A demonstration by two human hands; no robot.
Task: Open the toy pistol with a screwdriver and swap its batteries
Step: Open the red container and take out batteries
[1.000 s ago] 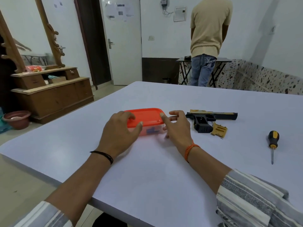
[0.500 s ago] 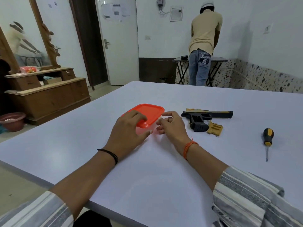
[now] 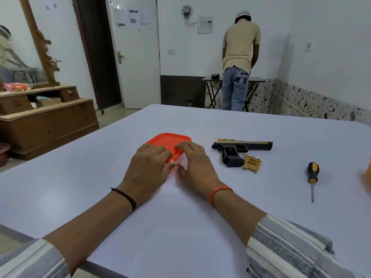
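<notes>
A small clear box with an orange lid (image 3: 167, 141) stands on the white table (image 3: 180, 227). My left hand (image 3: 147, 167) lies over the box's near left corner, fingers on the lid. My right hand (image 3: 195, 161) grips its near right edge, thumb low on the side. To the right the black and gold toy pistol (image 3: 241, 148) lies on its side, its tan grip cover (image 3: 252, 163) loose beside the handle. A black and yellow screwdriver (image 3: 312, 178) rests further right, blade towards me. The box's contents are hidden.
An orange object (image 3: 367, 175) shows at the table's right edge, cut off. A person stands with their back to me at a folding table (image 3: 257, 79) by the far wall. A wooden dresser with a mirror (image 3: 46, 117) stands on the left.
Both hands have shifted on the box: the lid tilted up at its near edge half a second ago and now lies flatter under my fingers. The camera view tilted slightly.
</notes>
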